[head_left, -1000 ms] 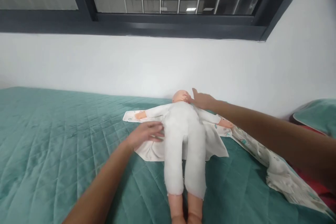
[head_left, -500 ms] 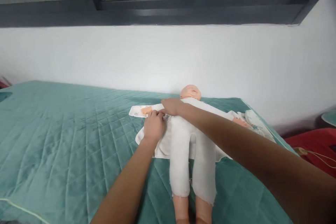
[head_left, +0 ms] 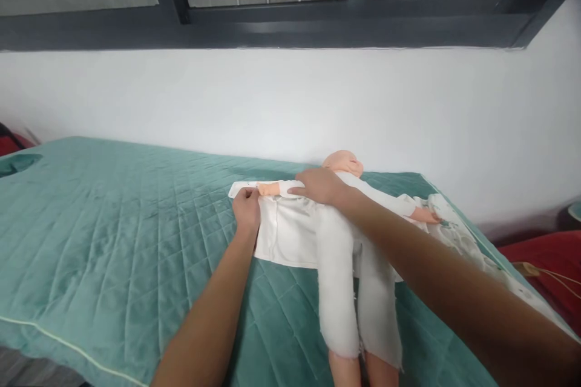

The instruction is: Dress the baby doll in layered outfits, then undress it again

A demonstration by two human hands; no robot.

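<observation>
A baby doll [head_left: 336, 254] with a white padded body and limbs lies on its back, its head [head_left: 344, 162] toward the wall. Spread under it is a white baby garment [head_left: 290, 233], one sleeve end reaching out past the doll's small hand [head_left: 269, 188] on the left. My left hand [head_left: 247, 208] pinches the edge of the garment beside that small hand. Higher on the same doll arm, my right hand [head_left: 320, 185] grips near the shoulder, with some of its fingers hidden. My right forearm crosses over the doll's body.
A green quilted cover [head_left: 136, 224] lies beneath everything. Behind it rises a white wall [head_left: 227, 103] with a dark window frame [head_left: 340, 27]. Rumpled white printed cloth [head_left: 472, 248] lies at the right edge, near a red item [head_left: 544, 254].
My left hand has moved outward to the left along the garment, drawing its edge flatter. My right hand stays on the doll's arm. The whole view has shifted slightly.
</observation>
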